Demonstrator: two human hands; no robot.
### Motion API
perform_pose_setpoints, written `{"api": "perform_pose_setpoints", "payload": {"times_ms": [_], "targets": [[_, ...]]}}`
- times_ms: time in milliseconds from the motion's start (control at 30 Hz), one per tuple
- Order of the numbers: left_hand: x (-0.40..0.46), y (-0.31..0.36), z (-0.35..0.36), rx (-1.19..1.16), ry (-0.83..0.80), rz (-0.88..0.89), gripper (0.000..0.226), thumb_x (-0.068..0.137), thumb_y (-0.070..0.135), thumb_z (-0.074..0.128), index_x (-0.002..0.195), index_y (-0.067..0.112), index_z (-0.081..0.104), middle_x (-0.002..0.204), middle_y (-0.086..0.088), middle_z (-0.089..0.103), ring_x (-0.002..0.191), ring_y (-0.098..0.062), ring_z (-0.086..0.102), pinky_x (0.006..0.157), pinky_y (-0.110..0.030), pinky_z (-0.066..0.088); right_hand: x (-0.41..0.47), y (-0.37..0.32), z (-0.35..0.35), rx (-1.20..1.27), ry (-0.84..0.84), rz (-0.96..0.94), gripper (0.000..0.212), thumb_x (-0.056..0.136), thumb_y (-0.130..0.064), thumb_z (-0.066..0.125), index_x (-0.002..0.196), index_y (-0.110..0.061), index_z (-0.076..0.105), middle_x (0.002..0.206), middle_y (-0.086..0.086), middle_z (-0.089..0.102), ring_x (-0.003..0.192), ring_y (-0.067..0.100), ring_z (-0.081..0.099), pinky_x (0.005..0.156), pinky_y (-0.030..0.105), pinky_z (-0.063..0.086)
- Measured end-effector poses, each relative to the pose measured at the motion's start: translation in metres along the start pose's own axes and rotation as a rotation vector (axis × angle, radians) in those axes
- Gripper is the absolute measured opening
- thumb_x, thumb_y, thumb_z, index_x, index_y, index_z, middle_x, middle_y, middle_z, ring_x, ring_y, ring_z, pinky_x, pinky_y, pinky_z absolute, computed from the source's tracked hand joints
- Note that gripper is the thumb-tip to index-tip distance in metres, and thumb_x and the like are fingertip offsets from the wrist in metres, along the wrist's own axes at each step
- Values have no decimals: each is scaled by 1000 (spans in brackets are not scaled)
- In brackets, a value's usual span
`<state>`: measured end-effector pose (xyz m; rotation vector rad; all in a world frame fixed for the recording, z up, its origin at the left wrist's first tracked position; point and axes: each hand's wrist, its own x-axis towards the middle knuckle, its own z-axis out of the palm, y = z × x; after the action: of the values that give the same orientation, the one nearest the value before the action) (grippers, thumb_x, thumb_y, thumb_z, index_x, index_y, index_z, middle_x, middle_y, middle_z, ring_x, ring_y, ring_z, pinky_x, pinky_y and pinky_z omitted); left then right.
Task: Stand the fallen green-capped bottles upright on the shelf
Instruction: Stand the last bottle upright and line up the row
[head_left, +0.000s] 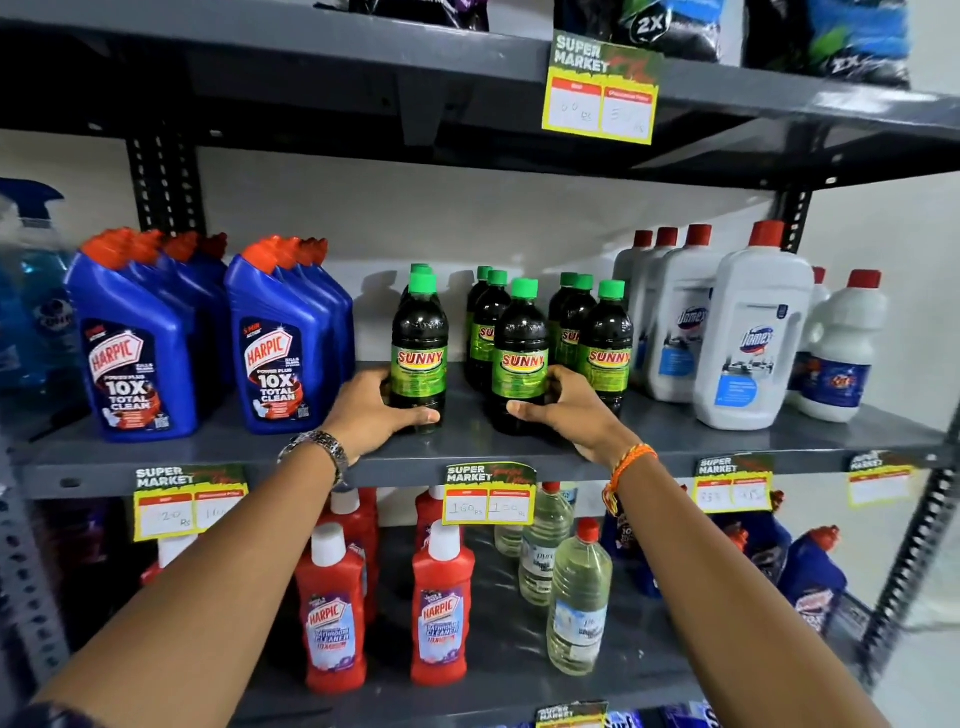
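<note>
Left hand (382, 410) wraps the base of one upright green-capped bottle (420, 345); right hand (563, 410) wraps another bottle (519, 358), both standing on the shelf (260, 457).

A bare strip of grey shelf (467, 415) is left open between two upright green-capped bottles. Further gaps are bounded by blue Harpic bottles (283, 343) leftward and white Domex bottles (748, 338) rightward.

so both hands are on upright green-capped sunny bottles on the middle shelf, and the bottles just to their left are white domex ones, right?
Not quite. The head view shows the left hand and right hand on upright Sunny bottles on the middle shelf, but the bottles to their left are blue Harpic bottles. The white Domex bottles stand to their right.
</note>
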<state>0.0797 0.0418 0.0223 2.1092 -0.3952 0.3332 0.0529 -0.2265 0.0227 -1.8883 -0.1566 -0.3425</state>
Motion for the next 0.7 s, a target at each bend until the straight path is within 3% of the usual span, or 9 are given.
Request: {"api": "perform_pose_setpoints", "payload": {"times_ms": [500,600,700], "targets": [[-3,2,2,-16,12,-13,70,62,35,90,124,21,62,122,-2,69,107,-15,63,101,-33,46,-7,-1,-2,-75,-44,-23,53,81,-16,81,128,-8,58,120,4,71,112,15,65,107,38,48],[-9,7,-1,49,18,-21,79,66,38,88,134,20,52,132,-2,64,114,-16,61,99,-30,44,-12,-5,-2,-202,-35,-30,60,77,-26,84,128,-11,56,124,2,69,114,16,63,106,34,47],[-33,5,-2,277,104,3,96,74,48,79,149,11,33,146,-9,53,129,-26,54,102,-34,43,-22,-5,-7,-305,74,-52,73,72,-31,88,133,-8,54,129,4,66,118,17,62,101,29,48]]}}
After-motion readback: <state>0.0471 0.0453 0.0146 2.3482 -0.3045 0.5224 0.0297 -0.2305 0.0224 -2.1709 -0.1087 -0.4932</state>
